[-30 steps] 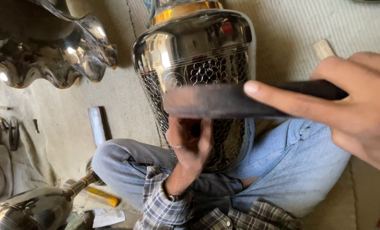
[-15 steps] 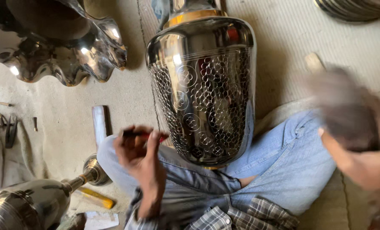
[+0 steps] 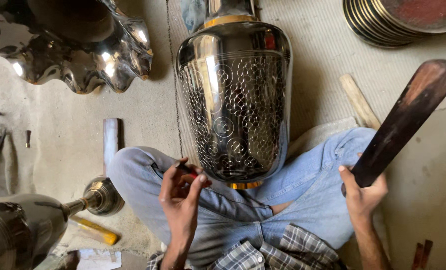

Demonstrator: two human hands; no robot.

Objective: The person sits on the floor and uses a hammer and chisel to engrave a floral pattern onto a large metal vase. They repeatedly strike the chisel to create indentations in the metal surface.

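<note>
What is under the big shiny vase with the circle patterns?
The vase lies across the person's crossed legs in blue jeans, with a woven mat beneath its upper part. The floor directly below is covered, so anything there cannot be seen.

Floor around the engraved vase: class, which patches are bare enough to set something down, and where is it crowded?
Bare patches: the grey floor right of the wooden paddle in the right hand; the floor between the wavy silver bowl and the left knee. Crowded: the lap under the vase, near the left hand; the lower left, by another metal vessel.
</note>
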